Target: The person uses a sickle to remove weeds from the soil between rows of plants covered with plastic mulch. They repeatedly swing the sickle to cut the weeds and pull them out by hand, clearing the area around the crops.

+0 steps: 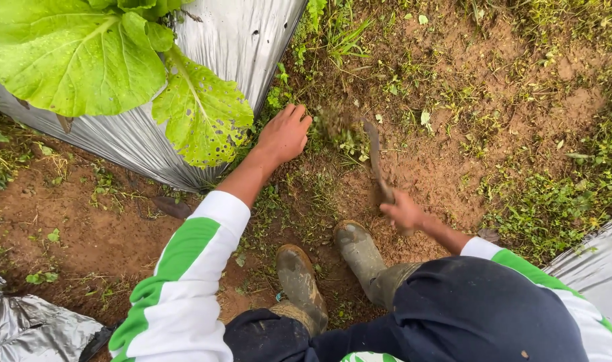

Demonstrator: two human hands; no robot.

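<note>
Outdoor plot, daylight, soft and even; I see no hard shadows. Ground [453, 161] is bare reddish-brown soil, damp-looking, with low weeds scattered across it. Weed cover [554, 201] is thicker along the right side and at the top edge. Silver-grey plastic mulch sheet [239, 40] covers a raised bed at upper left, its surface wrinkled and glossy. A leafy green plant [78, 60] grows out of that bed; one lower leaf [202, 114] is yellowed and riddled with holes. More silver sheet at lower left [24, 328] and at the right edge [597, 255]. I note the furrow of soil runs between these beds.
</note>
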